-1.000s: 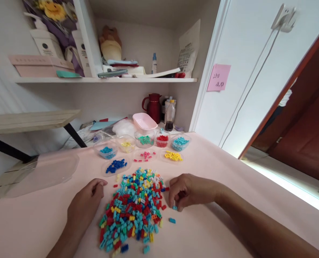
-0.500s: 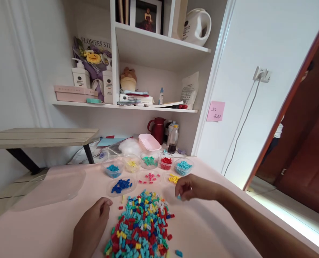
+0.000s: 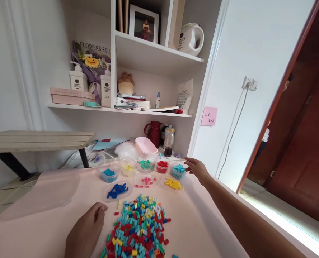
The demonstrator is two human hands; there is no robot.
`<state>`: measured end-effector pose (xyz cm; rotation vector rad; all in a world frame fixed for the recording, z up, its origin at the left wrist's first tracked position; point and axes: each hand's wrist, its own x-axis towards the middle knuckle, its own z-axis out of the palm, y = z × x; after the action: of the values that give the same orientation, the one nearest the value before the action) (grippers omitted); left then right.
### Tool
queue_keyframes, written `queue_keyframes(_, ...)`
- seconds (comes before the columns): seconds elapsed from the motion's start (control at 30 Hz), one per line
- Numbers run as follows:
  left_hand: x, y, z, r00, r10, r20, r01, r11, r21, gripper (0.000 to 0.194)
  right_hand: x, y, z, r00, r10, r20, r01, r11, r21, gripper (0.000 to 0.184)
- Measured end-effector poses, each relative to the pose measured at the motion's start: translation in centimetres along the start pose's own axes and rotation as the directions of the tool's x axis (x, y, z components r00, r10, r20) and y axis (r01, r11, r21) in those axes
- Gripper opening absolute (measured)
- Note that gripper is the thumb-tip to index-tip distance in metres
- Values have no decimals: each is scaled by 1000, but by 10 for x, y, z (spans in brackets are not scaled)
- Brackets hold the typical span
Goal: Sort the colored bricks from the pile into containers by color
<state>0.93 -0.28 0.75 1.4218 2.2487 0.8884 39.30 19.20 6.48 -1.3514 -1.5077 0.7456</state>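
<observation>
A mixed heap of small toy building bricks (image 3: pixel 140 225) lies on the pink tabletop, mostly light blue, red, yellow and white. My left hand (image 3: pixel 85 229) rests on the table left of the heap, its fingers curled closed with nothing visible in them. At the back right, my right hand (image 3: pixel 198 169) reaches to the edge of a clear tub of light-blue bricks (image 3: pixel 178 170). Its fingers are apart and no brick shows in them. Beside that tub stand tubs of red bricks (image 3: pixel 162 164), green bricks (image 3: pixel 146 164), pale yellow bricks (image 3: pixel 128 167) and blue bricks (image 3: pixel 108 172).
Shallow clear trays hold dark blue bricks (image 3: pixel 117 190), pink bricks (image 3: pixel 146 181) and yellow bricks (image 3: pixel 173 184). A large clear lid (image 3: pixel 48 191) lies at the left. Behind are a pink basin (image 3: pixel 145 146), a red jug (image 3: pixel 154 134) and a bottle (image 3: pixel 169 143). Another person shows in the doorway.
My right hand has moved from beside the heap, with a light-blue brick, back to the light-blue tub; its fingers have spread. My left hand stays closed by the heap. The view has tilted slightly.
</observation>
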Motion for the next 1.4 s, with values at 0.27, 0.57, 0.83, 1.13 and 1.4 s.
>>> queue_keyframes(0.27,-2,5,-3,1000,5,3,-5,1000,26,28,-67,-15,10,908,-18,418,-15,997,77,28)
queue_keyframes(0.57,-3,9,-3,999,11,-33,-10,999,46,29,-164,-31,16,520,-7,854,304,936,-177,27)
queue_keyframes(0.83,-6,11,-4,1000,3,-24,-2,999,36,31,-161,-30,40,673,-136,727,539,763,-357,12)
queue_keyframes(1.13,-3,7,-1,1000,-18,-15,19,999,43,31,-107,-41,47,725,-159,670,247,968,-38,24)
queue_keyframes(1.4,-1,6,1,999,-23,-24,25,998,58,34,-126,-23,59,660,-379,648,464,885,45,31)
